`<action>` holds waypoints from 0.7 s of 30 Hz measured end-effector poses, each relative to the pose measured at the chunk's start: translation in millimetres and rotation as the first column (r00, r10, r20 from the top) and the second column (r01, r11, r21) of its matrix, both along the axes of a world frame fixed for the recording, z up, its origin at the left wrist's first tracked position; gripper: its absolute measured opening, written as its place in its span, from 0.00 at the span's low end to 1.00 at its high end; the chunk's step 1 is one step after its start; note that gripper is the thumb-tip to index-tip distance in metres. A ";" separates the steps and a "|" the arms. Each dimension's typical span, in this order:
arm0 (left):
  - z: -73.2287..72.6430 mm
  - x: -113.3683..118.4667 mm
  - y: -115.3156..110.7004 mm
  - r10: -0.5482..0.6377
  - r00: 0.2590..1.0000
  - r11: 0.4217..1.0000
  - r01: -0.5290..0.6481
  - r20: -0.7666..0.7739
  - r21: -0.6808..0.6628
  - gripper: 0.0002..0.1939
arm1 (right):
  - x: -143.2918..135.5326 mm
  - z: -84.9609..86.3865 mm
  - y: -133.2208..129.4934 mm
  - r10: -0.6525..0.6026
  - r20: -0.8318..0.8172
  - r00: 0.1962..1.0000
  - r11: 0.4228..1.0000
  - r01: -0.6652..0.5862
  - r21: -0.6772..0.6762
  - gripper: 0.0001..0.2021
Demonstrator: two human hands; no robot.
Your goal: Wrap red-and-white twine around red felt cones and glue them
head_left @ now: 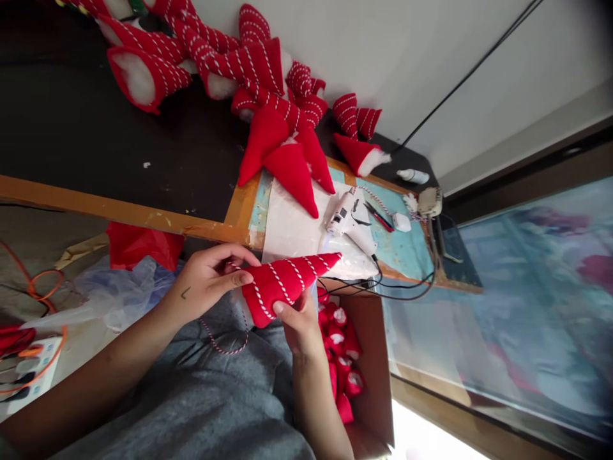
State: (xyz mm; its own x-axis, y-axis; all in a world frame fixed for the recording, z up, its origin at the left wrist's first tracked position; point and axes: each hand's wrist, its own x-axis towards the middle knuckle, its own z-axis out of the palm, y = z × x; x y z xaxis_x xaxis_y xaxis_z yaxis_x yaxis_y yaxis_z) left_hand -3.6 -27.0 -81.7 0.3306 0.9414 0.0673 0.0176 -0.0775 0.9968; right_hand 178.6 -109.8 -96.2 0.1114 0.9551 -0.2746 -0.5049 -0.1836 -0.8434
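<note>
A stuffed red felt cone (280, 281) lies tilted in front of me, its tip toward the right, with red-and-white twisted cord (224, 350) wound round it in a spiral. My right hand (297, 319) holds the cone from below, thumb on its near side. At the wide end, my left hand (215, 275) pinches the cord between thumb and fingers, against or close to the cone's edge. A loose length of cord hangs in a loop below my left hand. On the table beyond lies a white glue gun (352, 222).
Plain red cones (292, 169) and several cord-wrapped cones (244, 64) lie along the back of the black table (191, 153). Red-handled pliers (380, 217) and a white bottle (412, 176) are at right. A cardboard box (371, 358) of red pieces stands below; a power strip (36, 374) is lower left.
</note>
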 end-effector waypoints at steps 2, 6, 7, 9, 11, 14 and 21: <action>1.5 -0.6 -2.2 0.024 1.000 0.999 -0.024 -0.004 -0.026 0.14 | -0.5 -1.8 -0.1 -0.024 0.017 1.000 1.000 0.024 0.014 0.35; 9.4 -2.5 -7.6 -0.014 0.998 0.999 0.011 -0.068 -0.034 0.15 | -1.4 -2.0 0.0 -0.065 0.058 0.996 0.996 0.062 0.058 0.32; 11.5 -3.4 -8.4 -0.027 0.995 0.999 0.024 -0.094 -0.023 0.15 | -1.5 -1.4 -0.1 -0.069 0.065 0.995 0.996 0.065 0.069 0.32; 15.0 -5.4 -9.1 -0.046 0.989 0.999 0.043 -0.138 -0.030 0.14 | -1.7 -0.5 -0.4 -0.066 0.084 0.994 0.995 0.059 0.086 0.31; 16.9 -7.6 -8.5 -0.079 0.986 0.993 0.065 -0.149 -0.099 0.13 | -2.0 -0.7 -1.1 -0.065 0.111 0.992 0.994 0.054 0.096 0.31; 16.7 -10.4 -7.2 -0.126 0.986 0.968 0.099 -0.109 -0.230 0.11 | -3.2 -3.9 -2.7 -0.085 0.174 0.981 0.993 0.069 0.098 0.34; 5.3 -12.8 -12.7 -0.083 0.995 0.925 0.058 -0.051 -0.376 0.11 | -3.0 -6.9 -1.2 -0.035 0.186 0.982 0.988 0.007 0.153 0.46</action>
